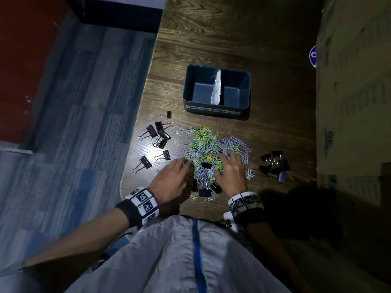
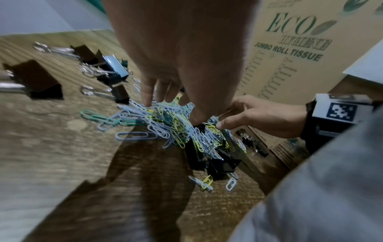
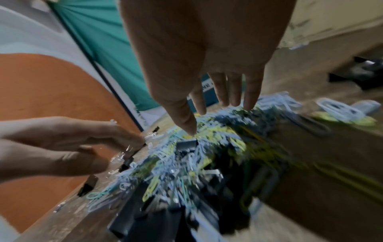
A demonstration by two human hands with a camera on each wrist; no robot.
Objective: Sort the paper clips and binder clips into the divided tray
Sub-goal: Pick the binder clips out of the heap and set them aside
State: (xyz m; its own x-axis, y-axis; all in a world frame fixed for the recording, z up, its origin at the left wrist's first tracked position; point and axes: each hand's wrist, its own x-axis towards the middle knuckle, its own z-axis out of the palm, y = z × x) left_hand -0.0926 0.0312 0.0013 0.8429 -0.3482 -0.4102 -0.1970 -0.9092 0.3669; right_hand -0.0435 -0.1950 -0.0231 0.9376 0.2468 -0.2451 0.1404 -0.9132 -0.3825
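1. We find the divided tray (image 1: 216, 89) at 12 o'clock of the pile with both compartments empty; sorting has not begun.
2. Paper clips (image 1: 208, 144) and binder clips (image 1: 157, 134) lie loose on the table (image 1: 264, 39).
3. Left hand (image 1: 170, 182) and right hand (image 1: 231, 172) rest spread fingers on the pile, pinching nothing.
4. Only the head view shows the tray's labels; only the left wrist view shows the carton's (image 2: 290, 49) print.

Right hand (image 3: 207, 57) fingertips (image 3: 189, 126) touch paper clips (image 3: 207, 147).

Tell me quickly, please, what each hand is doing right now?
Left hand: open, fingers spread on the paper clip pile, holding nothing.
Right hand: open, fingers resting on the same pile, holding nothing.
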